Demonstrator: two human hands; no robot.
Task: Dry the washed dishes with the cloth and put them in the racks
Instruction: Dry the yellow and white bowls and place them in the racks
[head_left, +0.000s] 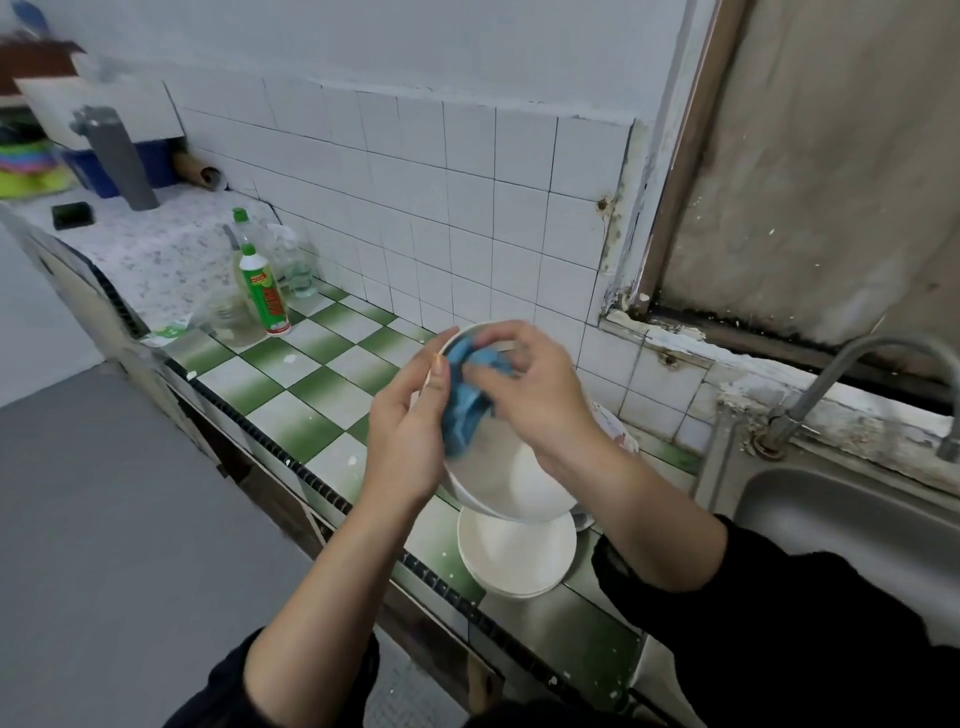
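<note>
A white plate (506, 483) is tilted up on edge above the green-and-white checked counter. My left hand (410, 431) grips its left rim, thumb over the edge. My right hand (535, 387) presses a crumpled blue cloth (470, 395) against the plate's inner face, fingers curled round the cloth. Directly below, a stack of white plates (517, 558) lies on the counter near its front edge. Another dish with a red mark (615, 428) shows partly behind my right wrist.
A steel sink (852, 519) with a curved tap (852, 364) is at the right. Detergent bottles (262, 283) and a glass jar (231, 319) stand at the counter's left. A grey pipe (117, 156) rises further back. Tiled wall behind.
</note>
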